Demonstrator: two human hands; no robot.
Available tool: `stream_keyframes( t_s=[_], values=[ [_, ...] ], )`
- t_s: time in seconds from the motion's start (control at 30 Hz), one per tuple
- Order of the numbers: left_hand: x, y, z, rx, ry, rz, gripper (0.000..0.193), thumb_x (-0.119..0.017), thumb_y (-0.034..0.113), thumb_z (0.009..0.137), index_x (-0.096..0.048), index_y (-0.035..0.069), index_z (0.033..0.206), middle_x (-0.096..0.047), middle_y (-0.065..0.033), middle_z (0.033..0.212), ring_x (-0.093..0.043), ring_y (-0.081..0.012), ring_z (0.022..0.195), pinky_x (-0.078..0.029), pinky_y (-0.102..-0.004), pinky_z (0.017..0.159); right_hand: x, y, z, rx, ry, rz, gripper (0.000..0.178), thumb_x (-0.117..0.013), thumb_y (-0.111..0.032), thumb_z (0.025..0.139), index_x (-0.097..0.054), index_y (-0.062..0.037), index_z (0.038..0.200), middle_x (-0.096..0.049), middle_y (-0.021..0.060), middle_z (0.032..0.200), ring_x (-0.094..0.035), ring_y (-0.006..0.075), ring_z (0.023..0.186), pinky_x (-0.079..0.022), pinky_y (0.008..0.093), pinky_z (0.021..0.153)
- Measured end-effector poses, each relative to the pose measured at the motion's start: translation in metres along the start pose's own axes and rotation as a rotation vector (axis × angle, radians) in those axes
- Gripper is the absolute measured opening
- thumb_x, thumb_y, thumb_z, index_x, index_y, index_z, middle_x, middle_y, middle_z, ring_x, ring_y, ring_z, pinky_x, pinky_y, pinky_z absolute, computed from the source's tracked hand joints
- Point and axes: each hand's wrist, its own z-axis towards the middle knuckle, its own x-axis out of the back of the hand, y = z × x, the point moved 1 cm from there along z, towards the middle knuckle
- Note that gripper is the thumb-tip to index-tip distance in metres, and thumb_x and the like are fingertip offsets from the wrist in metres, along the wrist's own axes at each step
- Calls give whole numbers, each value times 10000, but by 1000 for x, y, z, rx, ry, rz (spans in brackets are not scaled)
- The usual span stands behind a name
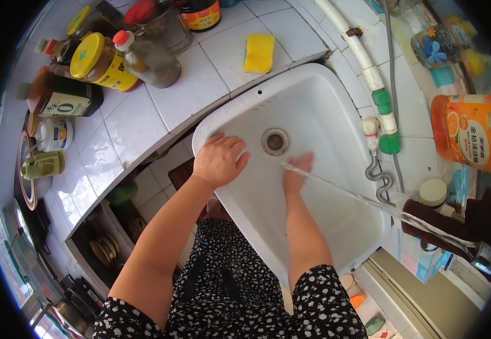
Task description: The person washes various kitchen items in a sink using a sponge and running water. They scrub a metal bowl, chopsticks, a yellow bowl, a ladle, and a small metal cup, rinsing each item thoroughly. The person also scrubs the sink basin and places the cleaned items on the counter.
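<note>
A white sink (336,130) lies in front of me, its drain (275,142) near the far left end. My left hand (220,160) rests on the sink's left rim, fingers laid over the edge and thumb apart, holding nothing. Inside the basin, just right of the drain, my right hand (298,172) is slightly blurred, with fingers stretched out and nothing visible in them. A thin stream of water (341,189) shoots from the metal faucet (485,259) at the right and passes over my right hand toward the drain.
A yellow sponge (259,53) lies on the white tiled counter (186,93) beyond the sink. Several jars and bottles, among them a clear bottle with a red cap (154,62), crowd its left part. At right stand an orange detergent bottle (471,133) and a white pipe (358,53).
</note>
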Motion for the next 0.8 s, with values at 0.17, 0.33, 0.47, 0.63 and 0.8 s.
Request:
stream_keyframes(
  t_s=[0.17, 0.33, 0.47, 0.63, 0.8],
  values=[
    [0, -1, -1, -120, -26, 26, 182, -584, 224, 815, -637, 81, 914, -649, -38, 942, -609, -241, 856, -476, -358, 829, 9, -62, 12, 172, -324, 418, 695, -538, -287, 884, -188, 20, 1400, -200, 220, 1452, -142, 354, 1363, -149, 418, 1102],
    [2, -3, -3, -92, -84, -10, 143, -580, 213, 810, -630, 84, 848, -650, -36, 886, -603, -251, 769, -490, -355, 708, 126, 28, -65, 264, -552, -207, 833, -619, -361, 826, -153, -3, 1417, -92, 218, 1479, -85, 354, 1376, -157, 410, 1105],
    [-1, -6, -1, -86, -95, -30, 124, -577, 210, 811, -623, 96, 830, -642, -33, 851, -600, -247, 743, -489, -358, 688, 186, 73, -126, 297, -890, -592, 974, -656, -471, 755, -124, 2, 1420, -54, 239, 1476, -45, 349, 1382, -130, 422, 1114],
    [-1, -4, 0, -114, -50, -48, 103, -583, 194, 799, -607, 94, 796, -632, -31, 810, -597, -239, 714, -488, -350, 658, 162, 90, -141, 287, -751, -534, 991, -669, -485, 734, -144, 18, 1407, -65, 265, 1463, -54, 361, 1377, -118, 437, 1117],
    [-2, -8, -2, -102, -36, -82, 70, -589, 158, 776, -599, 93, 751, -621, -25, 756, -591, -225, 688, -483, -339, 628, 126, 90, -137, 373, -419, -341, 844, -636, -399, 783, -219, 21, 1384, -138, 254, 1452, -124, 358, 1364, -136, 445, 1111]
  ],
)
